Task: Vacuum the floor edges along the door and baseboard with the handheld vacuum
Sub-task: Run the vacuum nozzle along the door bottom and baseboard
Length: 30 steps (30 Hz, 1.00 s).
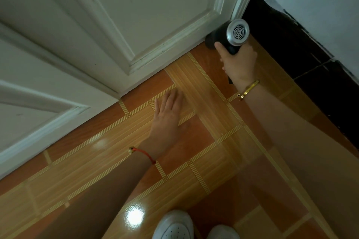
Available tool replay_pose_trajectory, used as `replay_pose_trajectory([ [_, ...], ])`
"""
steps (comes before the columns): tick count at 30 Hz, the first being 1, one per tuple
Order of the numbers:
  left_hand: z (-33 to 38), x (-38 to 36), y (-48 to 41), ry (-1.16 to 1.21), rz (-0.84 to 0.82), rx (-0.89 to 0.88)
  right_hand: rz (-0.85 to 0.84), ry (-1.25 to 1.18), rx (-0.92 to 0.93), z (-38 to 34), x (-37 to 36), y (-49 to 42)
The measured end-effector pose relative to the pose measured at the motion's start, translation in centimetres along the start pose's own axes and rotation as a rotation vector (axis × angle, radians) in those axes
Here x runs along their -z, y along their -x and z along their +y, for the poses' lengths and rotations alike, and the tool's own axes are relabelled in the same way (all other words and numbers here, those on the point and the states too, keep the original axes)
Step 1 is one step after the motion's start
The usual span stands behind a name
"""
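The handheld vacuum [226, 37] — black body, silver round vented rear cap — sits low in the corner where door [136, 15] meets dark baseboard [287, 44], my right hand [240, 64] wrapped around its handle, my left hand [168, 114] flat, fingers spread, on the floor [204, 141].

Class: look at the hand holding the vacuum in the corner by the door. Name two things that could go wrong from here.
1. The handheld vacuum is pressed into the corner where the door meets the dark baseboard; it may scuff the paint.
2. The left hand lies flat on the glossy floor; it could slip.
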<state>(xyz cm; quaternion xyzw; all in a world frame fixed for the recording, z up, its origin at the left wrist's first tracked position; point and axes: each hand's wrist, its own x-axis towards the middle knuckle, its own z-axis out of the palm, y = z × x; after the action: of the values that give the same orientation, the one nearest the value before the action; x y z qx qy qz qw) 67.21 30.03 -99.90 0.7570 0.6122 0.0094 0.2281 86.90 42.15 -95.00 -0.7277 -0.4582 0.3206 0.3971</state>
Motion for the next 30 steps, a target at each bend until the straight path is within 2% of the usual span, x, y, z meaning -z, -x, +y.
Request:
replay_pose_trajectory([
  [9,-0.6,-0.1,1.1,-0.042,0.013,0.035,-0.207,0.007,0.073,0.2,-1.3,4.2],
  [17,-1.4,0.5,2.8,-0.048,-0.020,0.047,-0.138,-0.014,-0.002,0.1,-1.1,3.8],
  [30,-4.0,0.7,7.7,-0.086,-0.033,0.152,-0.343,0.111,0.236,-1.0,-5.9,12.7],
])
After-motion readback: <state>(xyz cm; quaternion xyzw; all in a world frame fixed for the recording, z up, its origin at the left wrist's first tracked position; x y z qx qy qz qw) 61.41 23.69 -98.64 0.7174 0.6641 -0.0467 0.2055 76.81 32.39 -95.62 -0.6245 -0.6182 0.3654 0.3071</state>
